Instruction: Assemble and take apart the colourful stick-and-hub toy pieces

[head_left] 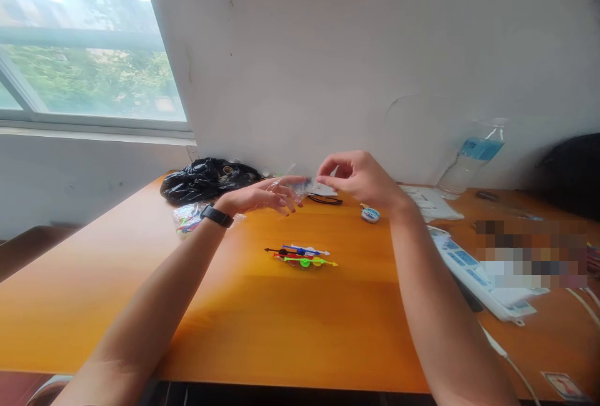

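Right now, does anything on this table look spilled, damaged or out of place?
Nothing stands out. Left hand and right hand hold a clear packet above the table; the coloured sticks lie together. The water bottle seems to lean, likely lens distortion.

No legible txt: label (480, 148) on water bottle (462, 172) too blurry, papers (429, 201) too small.

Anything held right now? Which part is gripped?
A small clear plastic packet, pinched at its right end by thumb and fingers of the right hand. Fingertips of the left hand meet its left end, but whether they grip it is unclear.
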Motion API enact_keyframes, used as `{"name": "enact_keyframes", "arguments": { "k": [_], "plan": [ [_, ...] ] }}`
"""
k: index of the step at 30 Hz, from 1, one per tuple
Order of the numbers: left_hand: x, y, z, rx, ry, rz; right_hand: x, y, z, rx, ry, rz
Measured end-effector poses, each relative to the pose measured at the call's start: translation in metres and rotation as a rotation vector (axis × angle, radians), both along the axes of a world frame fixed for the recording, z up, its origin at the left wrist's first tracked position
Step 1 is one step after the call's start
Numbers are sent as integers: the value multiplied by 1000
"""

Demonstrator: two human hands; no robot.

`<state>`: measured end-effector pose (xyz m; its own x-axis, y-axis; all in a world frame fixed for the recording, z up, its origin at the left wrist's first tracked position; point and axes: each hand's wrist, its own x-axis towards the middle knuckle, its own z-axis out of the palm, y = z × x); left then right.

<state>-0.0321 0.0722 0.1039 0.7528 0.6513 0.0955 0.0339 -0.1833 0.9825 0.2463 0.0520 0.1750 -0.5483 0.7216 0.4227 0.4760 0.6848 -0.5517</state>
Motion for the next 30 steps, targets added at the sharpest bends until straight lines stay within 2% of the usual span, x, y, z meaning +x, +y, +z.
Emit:
{"name": "enact_keyframes", "arguments": {
  "k": [3,10,15,20,26,30],
  "plan": [
    [0,-1,1,-6,-24,-15,2,2,-1,-24,20,5],
    [-4,-1,4,-41,-59,-129,12,6,-3,-177,18,128],
    [-3,-4,5,-41,2,-172,13,6,-1,-157,35,184],
    [-2,-3,1,-82,-25,-219,12,13,-5,-187,-92,343],
    [-2,-2,1,-82,13,-213,10,18,-10,-171,-119,299],
    [-2,-2,2,-79,17,-225,9,18,-11,-203,-158,344]
  ]
}}
